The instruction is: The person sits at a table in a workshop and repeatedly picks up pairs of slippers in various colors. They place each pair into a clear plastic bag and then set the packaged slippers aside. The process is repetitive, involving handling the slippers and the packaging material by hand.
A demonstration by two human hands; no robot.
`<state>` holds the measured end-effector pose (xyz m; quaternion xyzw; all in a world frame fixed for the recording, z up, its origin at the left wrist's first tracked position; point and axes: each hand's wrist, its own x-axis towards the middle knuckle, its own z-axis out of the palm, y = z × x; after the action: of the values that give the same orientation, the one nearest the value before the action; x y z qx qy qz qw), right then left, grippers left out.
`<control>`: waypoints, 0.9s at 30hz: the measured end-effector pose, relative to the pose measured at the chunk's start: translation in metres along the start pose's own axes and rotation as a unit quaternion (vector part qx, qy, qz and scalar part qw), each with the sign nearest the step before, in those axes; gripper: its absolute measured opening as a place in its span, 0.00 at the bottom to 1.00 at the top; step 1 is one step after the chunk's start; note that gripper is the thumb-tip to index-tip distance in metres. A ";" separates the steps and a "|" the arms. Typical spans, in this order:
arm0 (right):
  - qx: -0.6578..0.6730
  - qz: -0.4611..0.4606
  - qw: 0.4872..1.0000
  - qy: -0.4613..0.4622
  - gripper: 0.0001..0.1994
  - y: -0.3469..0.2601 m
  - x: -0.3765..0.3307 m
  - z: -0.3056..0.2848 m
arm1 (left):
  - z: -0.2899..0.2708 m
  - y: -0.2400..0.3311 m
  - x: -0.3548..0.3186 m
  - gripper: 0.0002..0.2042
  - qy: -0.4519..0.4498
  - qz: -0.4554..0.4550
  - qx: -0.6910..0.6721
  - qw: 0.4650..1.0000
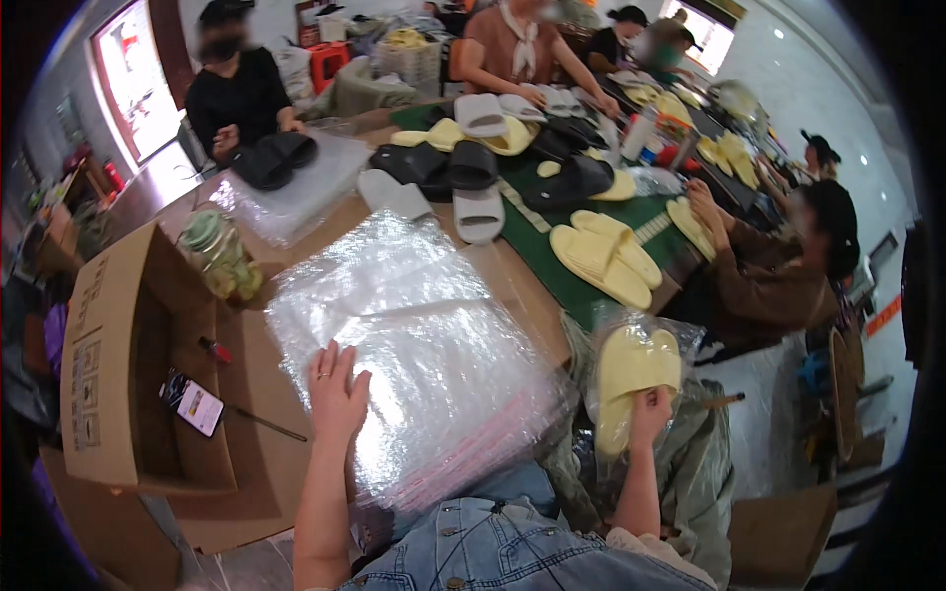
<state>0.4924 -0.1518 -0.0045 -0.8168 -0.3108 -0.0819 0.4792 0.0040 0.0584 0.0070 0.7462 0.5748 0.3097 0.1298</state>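
Note:
My left hand (338,396) lies with fingers stretched out on the left side of a stack of clear plastic bags (424,305), a ring on one finger. The bags have a pink strip along the near edge. Off the table's near right side, my right hand (649,414) is closed on a pair of pale yellow slippers (641,362) wrapped in a clear plastic bag. Its fingertips are partly hidden at the slippers' straps. Beyond them, an unbagged pair of yellow slippers (606,258) rests on the green table surface (527,217).
To the left stands an open cardboard box (103,364) with a phone (192,402) in it. A lidded jar (222,256) is beside it. Black, grey and yellow slippers (478,212) crowd the table's far part. Several co-workers sit or stand around; one person (788,286) sits close on the right.

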 end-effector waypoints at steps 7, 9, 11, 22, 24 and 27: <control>-0.298 0.154 0.939 0.071 0.13 0.177 -0.033 -0.035 | 0.004 -0.003 0.002 0.23 -0.004 0.018 -0.003 1.000; -0.345 0.167 0.921 -0.062 0.15 0.193 -0.048 -0.018 | 0.004 -0.002 0.002 0.23 -0.006 0.010 -0.004 1.000; -0.310 0.177 0.905 -0.232 0.19 0.182 -0.062 0.011 | 0.001 -0.002 0.000 0.23 -0.002 0.004 0.005 1.000; -0.026 0.163 0.914 -0.370 0.25 0.226 -0.037 0.121 | 0.001 0.001 0.005 0.22 -0.017 0.023 -0.009 1.000; -0.005 0.234 0.911 -0.341 0.24 0.218 -0.013 0.101 | -0.001 0.005 0.004 0.22 -0.017 0.015 -0.024 0.999; 0.014 0.300 0.949 -0.094 0.16 0.188 0.016 0.084 | -0.002 0.004 0.002 0.22 -0.015 0.008 -0.017 1.000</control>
<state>0.6016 -0.1401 -0.1789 -0.8696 -0.0964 0.1468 0.4616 0.0061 0.0590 0.0120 0.7529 0.5615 0.3094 0.1487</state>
